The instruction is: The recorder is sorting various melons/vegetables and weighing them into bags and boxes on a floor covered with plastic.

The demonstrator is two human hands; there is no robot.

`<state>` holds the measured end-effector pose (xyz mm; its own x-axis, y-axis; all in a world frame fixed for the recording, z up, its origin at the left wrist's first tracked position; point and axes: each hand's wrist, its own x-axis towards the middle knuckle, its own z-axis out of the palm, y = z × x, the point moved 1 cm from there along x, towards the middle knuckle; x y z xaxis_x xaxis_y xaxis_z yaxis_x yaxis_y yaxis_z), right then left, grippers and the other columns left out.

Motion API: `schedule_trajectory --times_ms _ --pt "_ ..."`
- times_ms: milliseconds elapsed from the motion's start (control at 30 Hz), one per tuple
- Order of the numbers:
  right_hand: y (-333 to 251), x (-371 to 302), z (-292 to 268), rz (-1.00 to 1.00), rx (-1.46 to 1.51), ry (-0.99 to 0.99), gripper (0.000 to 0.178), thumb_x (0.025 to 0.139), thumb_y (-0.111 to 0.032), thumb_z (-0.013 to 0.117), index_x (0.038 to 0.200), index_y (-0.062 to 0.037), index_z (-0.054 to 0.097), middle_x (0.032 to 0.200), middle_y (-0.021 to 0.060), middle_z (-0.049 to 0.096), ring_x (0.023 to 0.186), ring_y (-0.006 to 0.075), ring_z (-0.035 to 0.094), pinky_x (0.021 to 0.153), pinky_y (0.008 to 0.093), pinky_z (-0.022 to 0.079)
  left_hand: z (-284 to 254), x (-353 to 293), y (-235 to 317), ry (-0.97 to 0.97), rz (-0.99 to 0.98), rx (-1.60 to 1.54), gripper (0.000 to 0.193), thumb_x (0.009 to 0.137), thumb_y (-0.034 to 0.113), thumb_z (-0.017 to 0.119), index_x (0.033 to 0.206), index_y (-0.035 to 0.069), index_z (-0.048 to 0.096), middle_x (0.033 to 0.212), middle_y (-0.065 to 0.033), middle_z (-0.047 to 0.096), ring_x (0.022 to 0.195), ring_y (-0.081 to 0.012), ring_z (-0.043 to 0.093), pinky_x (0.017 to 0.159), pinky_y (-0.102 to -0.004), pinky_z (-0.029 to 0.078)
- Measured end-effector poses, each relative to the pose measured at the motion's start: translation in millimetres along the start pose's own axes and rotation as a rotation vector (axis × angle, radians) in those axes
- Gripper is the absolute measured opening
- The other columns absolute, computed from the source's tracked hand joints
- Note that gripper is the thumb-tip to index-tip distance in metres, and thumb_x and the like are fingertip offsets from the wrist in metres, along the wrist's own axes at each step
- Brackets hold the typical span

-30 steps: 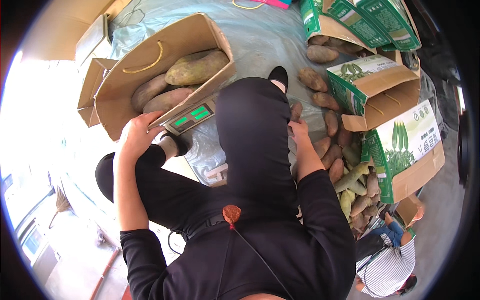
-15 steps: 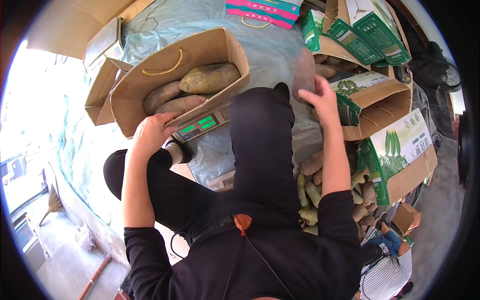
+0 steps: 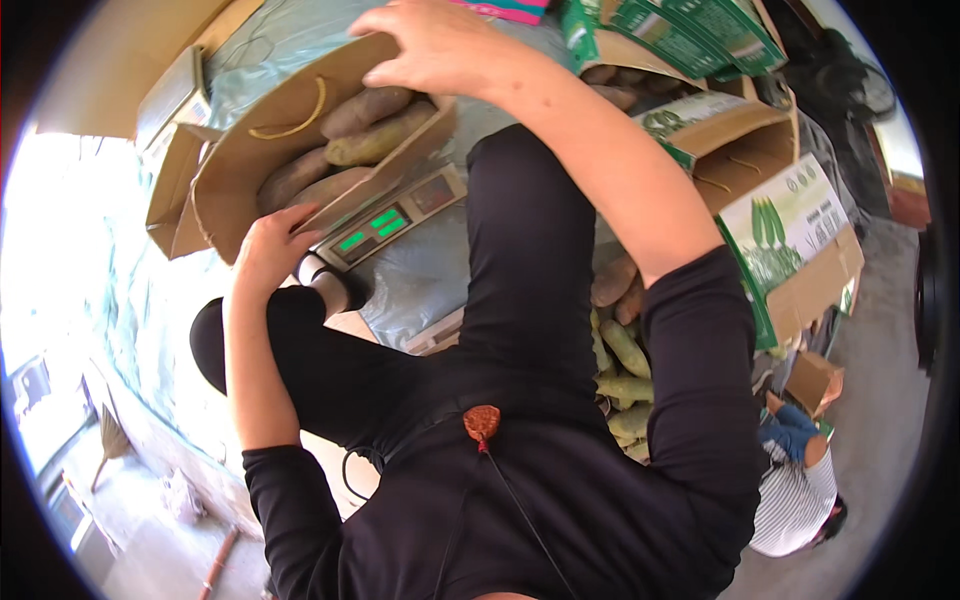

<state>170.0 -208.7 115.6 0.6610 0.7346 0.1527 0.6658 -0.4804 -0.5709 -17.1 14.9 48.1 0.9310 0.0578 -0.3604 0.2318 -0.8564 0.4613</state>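
A brown cardboard box [image 3: 235,190] with a yellow cord handle lies on a digital scale [image 3: 410,212] with lit green displays. Several long root vegetables fill it, including a greenish one [image 3: 375,140] and a brown one [image 3: 366,111]. My left hand [image 3: 266,246] grips the near wall of the box at its left end, thumb outside. At the far right corner of the box, my right hand [image 3: 430,45] reaches over with thumb and fingers apart, nothing visible in them. Part of the box is hidden behind that hand.
Loose green and brown roots [image 3: 628,350] lie beside my right leg. Green-and-white printed cartons [image 3: 785,235] stand on the right, one open carton [image 3: 740,150] among them. Another person [image 3: 797,490] is at the lower right. A broom [image 3: 112,440] leans at the left.
My right hand has swung left from beside the cartons to the box. The brown root it held is out of it, and another brown root now shows in the box. My left hand stays there.
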Motion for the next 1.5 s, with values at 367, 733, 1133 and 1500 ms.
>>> schedule_trajectory --times_ms 367,733,1133,1500 --pt "5.3 -6.2 30.0 0.037 0.188 0.154 0.038 0.071 -0.028 0.072 0.103 -0.0088 0.067 0.094 0.0105 0.069 0.088 0.0279 0.065 0.076 0.0386 0.051 -0.3 2.5 -5.9 -0.021 0.078 -0.122 0.038 0.08 0.009 0.063 0.116 -0.002 0.059 0.103 -0.017 0.066 0.095 -0.0216 0.064 0.083 -0.0315 0.048" --pt "46.0 13.1 49.9 0.243 0.2 0.345 0.028 0.068 -0.028 0.073 0.094 -0.0178 0.071 0.089 0.008 0.068 0.087 0.0279 0.064 0.074 0.0405 0.051 -3.5 7.8 -3.8 0.066 0.089 -0.212 0.034 0.095 0.018 0.049 0.123 -0.001 0.055 0.104 -0.0144 0.065 0.098 -0.019 0.061 0.088 -0.0301 0.045" --pt "49.7 -178.5 -16.8 0.127 0.556 0.799 0.023 0.07 -0.019 0.066 0.09 -0.0072 0.066 0.079 0.0101 0.066 0.075 0.0267 0.064 0.065 0.0372 0.049 -9.9 36.7 -57.8 0.242 0.141 -0.257 0.035 0.098 0.021 0.046 0.117 -0.005 0.057 0.108 -0.0181 0.063 0.098 -0.0225 0.063 0.089 -0.0311 0.05" --pt "153.0 -521.8 149.8 1.414 -0.081 0.277 0.018 0.077 -0.022 0.055 0.087 -0.0129 0.066 0.09 0.0135 0.065 0.087 0.033 0.062 0.075 0.0445 0.05 -9.1 36.6 -33.6 0.322 0.175 -0.205 0.034 0.098 0.02 0.046 0.116 -0.006 0.058 0.109 -0.0157 0.063 0.098 -0.0215 0.063 0.089 -0.0302 0.049"
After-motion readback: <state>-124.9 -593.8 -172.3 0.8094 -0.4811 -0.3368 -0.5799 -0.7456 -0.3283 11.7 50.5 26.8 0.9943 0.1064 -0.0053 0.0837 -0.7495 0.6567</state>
